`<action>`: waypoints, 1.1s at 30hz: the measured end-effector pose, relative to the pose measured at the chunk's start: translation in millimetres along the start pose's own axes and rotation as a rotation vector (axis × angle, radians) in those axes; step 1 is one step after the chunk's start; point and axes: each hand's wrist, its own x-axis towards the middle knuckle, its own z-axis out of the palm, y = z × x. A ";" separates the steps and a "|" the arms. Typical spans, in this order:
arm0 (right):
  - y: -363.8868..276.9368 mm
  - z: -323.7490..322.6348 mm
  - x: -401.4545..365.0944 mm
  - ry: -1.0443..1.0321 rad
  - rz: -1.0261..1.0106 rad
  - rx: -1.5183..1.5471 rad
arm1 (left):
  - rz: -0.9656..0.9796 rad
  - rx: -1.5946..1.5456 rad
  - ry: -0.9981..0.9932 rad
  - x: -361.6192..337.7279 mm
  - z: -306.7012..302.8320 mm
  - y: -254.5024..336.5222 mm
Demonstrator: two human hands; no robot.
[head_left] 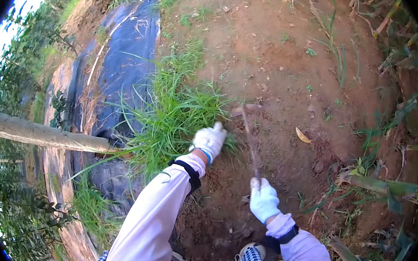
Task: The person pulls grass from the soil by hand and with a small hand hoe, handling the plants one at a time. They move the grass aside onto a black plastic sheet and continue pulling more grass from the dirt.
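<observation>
My left hand (pixel 209 141), in a white glove, is at the right edge of a clump of long green grass (pixel 179 110). Its fingers are closed at the grass, though what lies between them is partly hidden. My right hand (pixel 264 200), also gloved, is wrapped round the lower end of a thin-handled hoe (pixel 251 146). The hoe's handle points away from me, and its head is over the bare soil just right of the grass and beyond my left hand.
Black plastic sheeting (pixel 128 52) lies left of the grass. A tree trunk (pixel 43 132) slants in from the left. Thick stalks (pixel 400 187) stand at the right. A yellow leaf (pixel 303 135) lies on the brown soil (pixel 273 64). My shoes show at the bottom.
</observation>
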 end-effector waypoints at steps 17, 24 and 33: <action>-22.6 33.4 -5.3 -0.267 -0.003 -0.059 | -0.219 0.012 -0.097 17.5 21.6 -47.7; 11.4 21.0 -26.3 -0.069 0.058 0.139 | -0.019 -0.531 0.328 -49.2 -8.6 -1.0; -21.4 3.4 22.4 0.016 0.088 0.023 | -0.087 -0.125 -0.027 41.9 -30.3 -5.4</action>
